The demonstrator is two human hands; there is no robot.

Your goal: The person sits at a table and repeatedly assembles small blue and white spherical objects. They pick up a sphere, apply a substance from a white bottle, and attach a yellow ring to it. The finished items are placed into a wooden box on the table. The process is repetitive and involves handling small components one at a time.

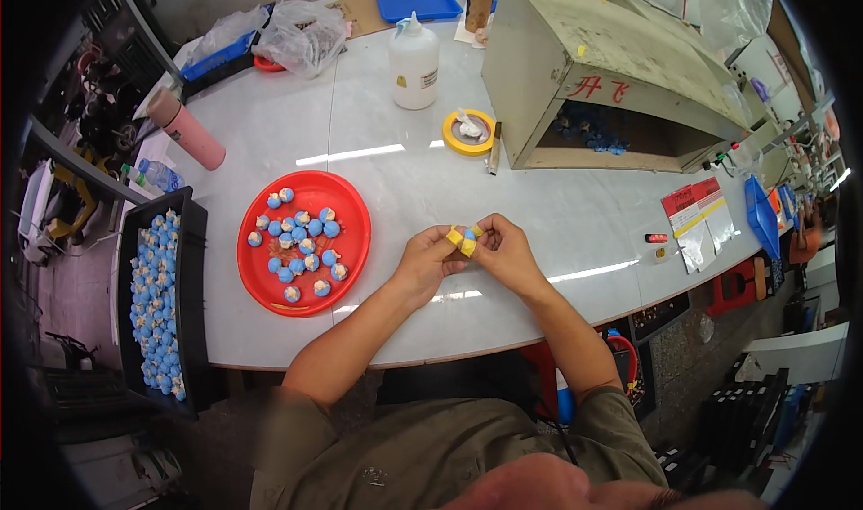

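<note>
Blue ball (469, 235) is pinched between the left hand (424, 258) and the right hand (509, 256) over the worktop (584, 218); similar balls (298, 265) lie in the red dish (351, 206) leftward.

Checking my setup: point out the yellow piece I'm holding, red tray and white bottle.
Yellow piece (467, 248), head view: lower part.
Red tray (315, 192), head view: bare floor.
White bottle (409, 69), head view: body.

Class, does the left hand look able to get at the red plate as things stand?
Probably yes: only a stretch of pale tabletop lies between the left hand and the red plate, though that hand is busy holding a small yellow-and-blue piece.
</note>
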